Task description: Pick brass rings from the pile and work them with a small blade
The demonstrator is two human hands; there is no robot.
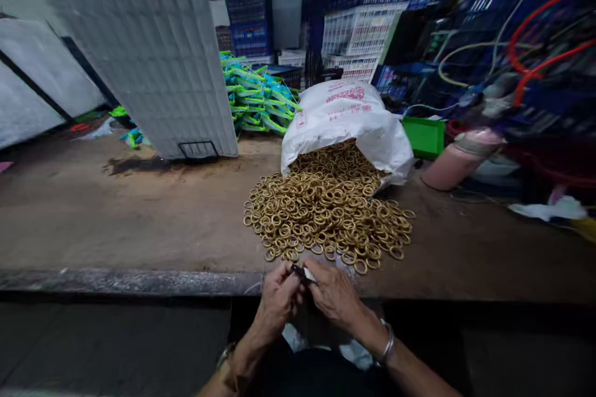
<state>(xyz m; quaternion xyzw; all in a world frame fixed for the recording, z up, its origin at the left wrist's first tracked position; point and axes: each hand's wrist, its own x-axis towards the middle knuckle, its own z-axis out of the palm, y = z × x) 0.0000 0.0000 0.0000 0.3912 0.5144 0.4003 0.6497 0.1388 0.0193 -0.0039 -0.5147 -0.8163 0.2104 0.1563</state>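
Both hands meet at the bench's front edge, just before a heap of gold-coloured rings (326, 214). The fingers of my left hand (278, 299) are closed on a small dark piece (298, 270). My right hand (336, 299) is closed beside it, gripping a small white piece (309, 275) that meets the dark one. What kind of things these are, I cannot make out; the fingers cover most of them. The rings spill from the open mouth of a white woven sack (344, 115) with red print, lying on its side behind the heap.
The brown bench (130, 217) runs across the view. At the left stands a tall grey ribbed panel (153, 56), with green and blue plastic parts (261, 99) behind it. A green tray (423, 136) and a pink bottle (460, 158) stand right of the sack. Crates (251, 37) are stacked behind.
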